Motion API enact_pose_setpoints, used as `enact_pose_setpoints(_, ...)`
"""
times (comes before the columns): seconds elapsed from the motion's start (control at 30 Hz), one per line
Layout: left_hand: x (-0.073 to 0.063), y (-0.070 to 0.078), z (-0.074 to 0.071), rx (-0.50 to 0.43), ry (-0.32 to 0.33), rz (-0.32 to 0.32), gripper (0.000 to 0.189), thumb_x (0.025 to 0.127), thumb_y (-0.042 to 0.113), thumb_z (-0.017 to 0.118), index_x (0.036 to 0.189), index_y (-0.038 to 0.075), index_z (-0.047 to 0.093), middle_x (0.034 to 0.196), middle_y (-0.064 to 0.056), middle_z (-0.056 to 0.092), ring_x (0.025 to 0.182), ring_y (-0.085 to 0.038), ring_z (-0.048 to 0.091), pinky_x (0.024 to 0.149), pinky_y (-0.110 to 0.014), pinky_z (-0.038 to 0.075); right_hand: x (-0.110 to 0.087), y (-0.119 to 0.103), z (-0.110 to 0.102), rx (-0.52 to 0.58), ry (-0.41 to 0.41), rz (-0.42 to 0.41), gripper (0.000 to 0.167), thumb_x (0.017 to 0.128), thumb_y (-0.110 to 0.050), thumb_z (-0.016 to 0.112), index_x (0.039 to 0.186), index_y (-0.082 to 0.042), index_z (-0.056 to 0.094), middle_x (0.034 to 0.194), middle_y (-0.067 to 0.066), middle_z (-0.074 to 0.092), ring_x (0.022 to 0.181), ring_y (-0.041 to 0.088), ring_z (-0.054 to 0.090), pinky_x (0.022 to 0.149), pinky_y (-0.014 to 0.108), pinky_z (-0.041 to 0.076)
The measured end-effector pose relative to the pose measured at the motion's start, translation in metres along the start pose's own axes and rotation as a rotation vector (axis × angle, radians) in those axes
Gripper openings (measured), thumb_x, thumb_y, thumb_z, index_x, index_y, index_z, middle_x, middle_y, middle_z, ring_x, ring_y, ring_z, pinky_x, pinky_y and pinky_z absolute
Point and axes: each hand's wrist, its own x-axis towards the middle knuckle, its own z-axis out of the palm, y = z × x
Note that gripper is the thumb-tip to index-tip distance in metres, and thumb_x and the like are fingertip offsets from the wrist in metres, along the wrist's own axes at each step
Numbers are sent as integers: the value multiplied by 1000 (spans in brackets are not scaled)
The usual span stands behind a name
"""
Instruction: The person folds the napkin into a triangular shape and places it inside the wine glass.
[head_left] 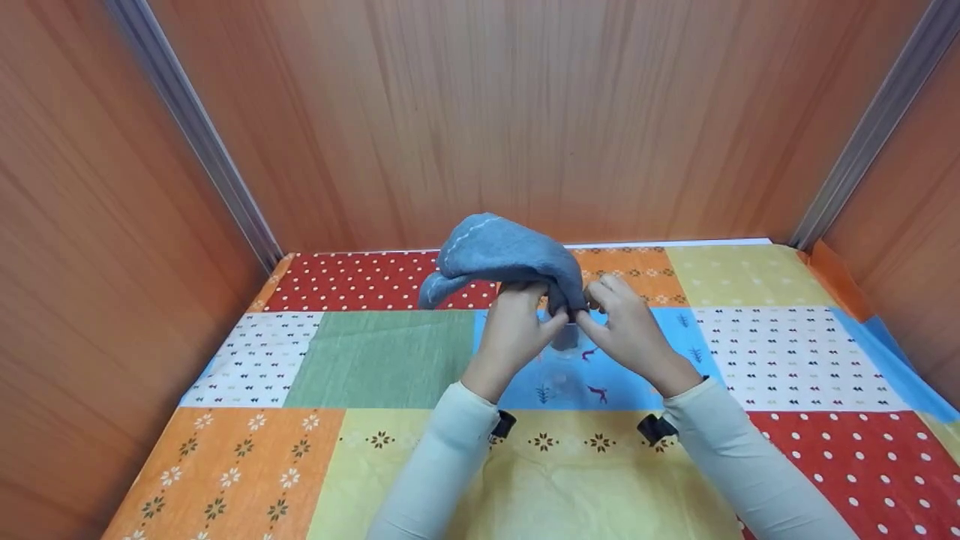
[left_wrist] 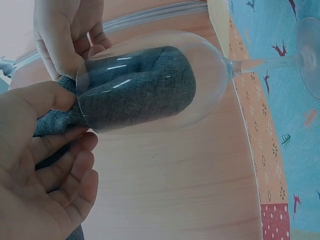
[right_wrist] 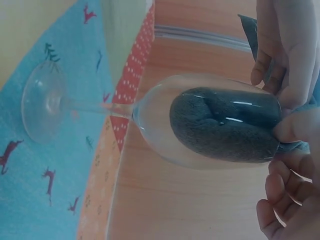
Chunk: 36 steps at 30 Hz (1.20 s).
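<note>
A grey-blue cloth [head_left: 510, 247] with pale stitching along its edge is partly stuffed into a clear stemmed wine glass [left_wrist: 212, 65]. In the right wrist view the glass stands with its foot [right_wrist: 42, 107] on the blue patch. The tucked part of the cloth [right_wrist: 220, 125] fills much of the bowl without reaching its bottom. The rest of it flops out over the rim toward the left. My left hand [head_left: 516, 322] pinches the cloth at the rim between thumb and fingers. Opposite, my right hand [head_left: 626, 326] also pinches the cloth at the rim, thumbs close together.
A patchwork-print tablecloth [head_left: 390, 360] covers the table. Wood-grain panels [head_left: 480, 112] stand at the back and both sides, joined by grey metal strips [head_left: 202, 135]. Dark wrist cameras [head_left: 657, 430] sit on both wrists over pale sleeves.
</note>
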Motion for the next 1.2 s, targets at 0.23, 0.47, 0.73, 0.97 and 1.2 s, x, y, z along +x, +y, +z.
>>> enact_pose_setpoints(0.23,-2,-1,-1,107,10,53,19,91,27,73,95,9,68,86,-3,62,81,-19,59,70,-35,51,1,-1,-7,5,-76,74,14,98,-27,65,97,-12,64,93,2,56,81,18,50,67,36,45)
enact_pose_setpoints(0.47,-5,2,-1,348,146,145,32,87,34,76,99,6,67,83,-4,64,74,-19,63,62,-32,53,10,-6,-10,51,-35,117,61,94,-51,65,137,-10,52,120,10,59,98,26,58,78,45,51)
enact_pose_setpoints(0.73,-2,5,-4,58,175,32,56,89,30,76,127,-1,48,92,-12,69,65,-19,64,58,-26,53,24,-14,-8,68,0,112,68,96,-48,64,148,-9,45,125,12,57,106,28,59,77,45,54)
enact_pose_setpoints(0.97,0,-7,-1,-237,217,26,32,92,23,75,113,2,65,106,-8,73,94,-21,70,84,-32,55,28,-15,-7,81,29,82,43,97,-21,69,135,-5,57,114,9,62,98,21,62,78,38,57)
enact_pose_setpoints(1.2,2,-13,6,-684,195,-156,26,91,28,76,106,6,75,104,-2,73,101,-18,69,87,-34,55,27,-15,-6,84,45,66,23,96,-14,68,116,-3,65,104,9,65,91,20,66,75,36,58)
